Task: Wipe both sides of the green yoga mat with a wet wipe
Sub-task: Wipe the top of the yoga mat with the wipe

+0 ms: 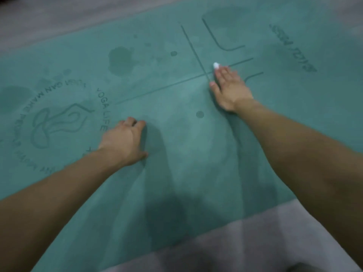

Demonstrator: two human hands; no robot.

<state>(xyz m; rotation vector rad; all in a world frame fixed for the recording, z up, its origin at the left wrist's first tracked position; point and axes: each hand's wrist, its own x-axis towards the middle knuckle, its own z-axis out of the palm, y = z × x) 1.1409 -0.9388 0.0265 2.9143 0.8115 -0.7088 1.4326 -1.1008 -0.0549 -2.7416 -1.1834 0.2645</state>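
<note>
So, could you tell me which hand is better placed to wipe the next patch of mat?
The right hand: its flat fingers press the white wipe onto the mat by the crossing lines. The left hand has no wipe and only rests on the mat.

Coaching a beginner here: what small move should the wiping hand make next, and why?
Probably slide the right hand, flat on the wet wipe, leftward across the green yoga mat toward the dark blotches, which may need wiping. The left hand rests on the mat, steadying it.
</note>
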